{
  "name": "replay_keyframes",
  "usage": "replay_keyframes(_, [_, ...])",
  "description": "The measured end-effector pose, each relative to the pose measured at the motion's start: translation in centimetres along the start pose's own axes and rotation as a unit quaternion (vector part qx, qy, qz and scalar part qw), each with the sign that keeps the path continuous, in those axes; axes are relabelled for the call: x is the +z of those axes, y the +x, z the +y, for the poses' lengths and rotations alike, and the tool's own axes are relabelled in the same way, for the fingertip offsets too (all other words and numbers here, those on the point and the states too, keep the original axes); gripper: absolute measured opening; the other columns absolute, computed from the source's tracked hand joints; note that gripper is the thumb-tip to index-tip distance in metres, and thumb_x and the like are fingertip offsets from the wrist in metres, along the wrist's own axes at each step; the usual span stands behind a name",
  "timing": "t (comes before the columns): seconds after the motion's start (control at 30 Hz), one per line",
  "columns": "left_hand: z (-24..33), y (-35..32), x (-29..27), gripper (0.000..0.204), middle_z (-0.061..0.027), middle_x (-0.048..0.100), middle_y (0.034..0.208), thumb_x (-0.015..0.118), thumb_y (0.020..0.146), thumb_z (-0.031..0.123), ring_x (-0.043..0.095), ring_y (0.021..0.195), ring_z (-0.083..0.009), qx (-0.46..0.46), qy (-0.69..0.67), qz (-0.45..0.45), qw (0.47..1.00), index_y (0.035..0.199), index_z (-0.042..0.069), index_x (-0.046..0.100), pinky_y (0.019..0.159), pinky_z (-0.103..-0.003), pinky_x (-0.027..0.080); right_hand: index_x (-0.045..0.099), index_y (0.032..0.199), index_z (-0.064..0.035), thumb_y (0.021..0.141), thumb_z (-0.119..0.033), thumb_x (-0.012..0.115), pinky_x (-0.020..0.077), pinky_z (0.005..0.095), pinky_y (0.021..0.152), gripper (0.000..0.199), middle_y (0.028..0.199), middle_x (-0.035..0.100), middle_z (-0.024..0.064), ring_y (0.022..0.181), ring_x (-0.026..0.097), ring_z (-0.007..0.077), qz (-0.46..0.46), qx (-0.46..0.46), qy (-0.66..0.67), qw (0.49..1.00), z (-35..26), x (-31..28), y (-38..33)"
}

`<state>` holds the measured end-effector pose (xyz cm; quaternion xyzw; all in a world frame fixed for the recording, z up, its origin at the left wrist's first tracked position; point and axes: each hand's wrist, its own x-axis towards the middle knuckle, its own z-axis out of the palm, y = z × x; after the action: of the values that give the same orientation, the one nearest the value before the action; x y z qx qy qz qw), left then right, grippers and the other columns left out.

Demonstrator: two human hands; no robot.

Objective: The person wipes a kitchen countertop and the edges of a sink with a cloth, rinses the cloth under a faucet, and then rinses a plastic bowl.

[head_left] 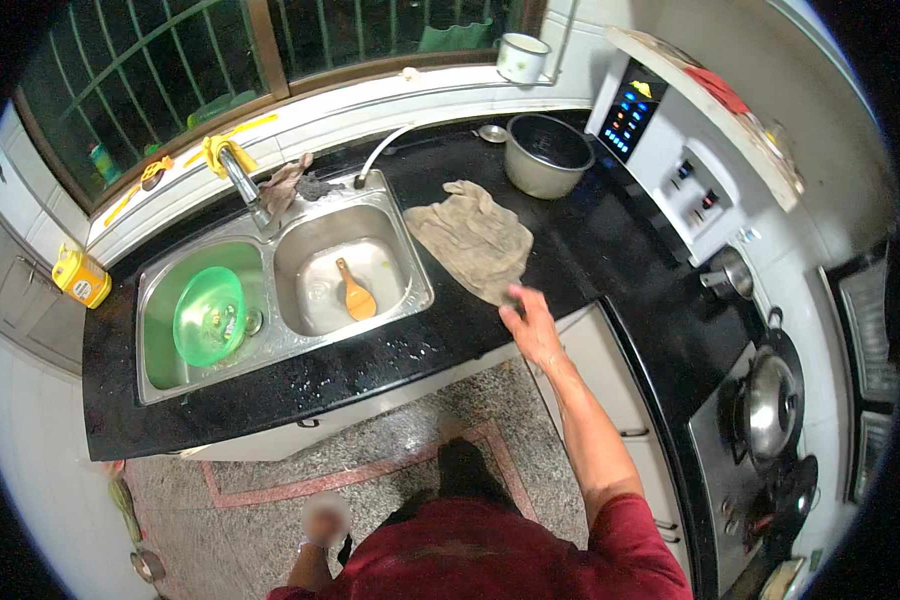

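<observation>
Two hands were in view, and only one was at work. The right hand (530, 322) stretched out to the front edge of the black counter (370, 360), fingertips pinching the near corner of the beige cloth (473, 238), which lay spread flat on the counter just right of the double sink (270, 345). The left hand (325, 520) hung low beside the body, over the speckled floor (410, 440), blurred, so whether its fingers were together or apart could not be told. In the sink's right basin lay an orange rice paddle (355, 294); in the left basin sat a green plastic bowl (208, 315). Behind the cloth stood a grey metal pot (546, 155), well apart from the hand. Over at the far right, a steel kettle (770, 400) rested on the stove.
</observation>
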<state>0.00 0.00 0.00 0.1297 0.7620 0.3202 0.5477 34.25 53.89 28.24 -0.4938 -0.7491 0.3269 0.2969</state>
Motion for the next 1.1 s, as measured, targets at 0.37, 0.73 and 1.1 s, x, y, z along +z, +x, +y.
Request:
replay_keyframes(0.37, [9.0, -6.8, 4.9, 0.030, -0.0113, 0.063, 0.096, 0.059, 0.081, 0.007, 0.068, 0.087, -0.0222, 0.047, -0.015, 0.070, 0.996, 0.109, -0.003, 0.056, 0.064, -0.030, 0.058, 0.032, 0.146, -0.0290, 0.088, -0.061, 0.043, 0.0001, 0.0780, 0.100, 0.068, 0.154, 0.021, 0.0140, 0.143, 0.008, 0.0413, -0.072, 0.037, -0.337, 0.938, -4.7, 11.4, 24.2])
replay_keyframes(0.73, [18.2, -9.3, 9.4, 0.035, -0.0178, 0.064, 0.104, 0.055, 0.093, 0.016, 0.067, 0.086, -0.0272, -0.218, -0.230, 0.167, 0.934, 0.120, -0.005, 0.051, 0.063, -0.033, 0.056, 0.034, 0.145, -0.0269, 0.095, -0.048, 0.038, 0.0104, 0.0687, 0.109, 0.054, 0.153, 0.028, 0.0032, 0.142, 0.020, 0.0281, -0.087, -0.140, -0.368, 0.915, -5.4, 18.3, 37.7])
replay_keyframes(1.1, [11.6, -8.8, 4.2, 0.037, -0.0130, 0.065, 0.108, 0.054, 0.094, 0.018, 0.067, 0.091, -0.0229, -0.169, -0.226, 0.125, 0.951, 0.124, -0.002, 0.049, 0.066, -0.031, 0.054, 0.038, 0.143, -0.0228, 0.094, -0.036, 0.051, 0.0193, 0.0606, 0.108, 0.053, 0.147, 0.035, 0.0043, 0.139, 0.025, 0.0274, -0.103, -0.143, -0.428, 0.886, -2.6, 9.5, 15.7])
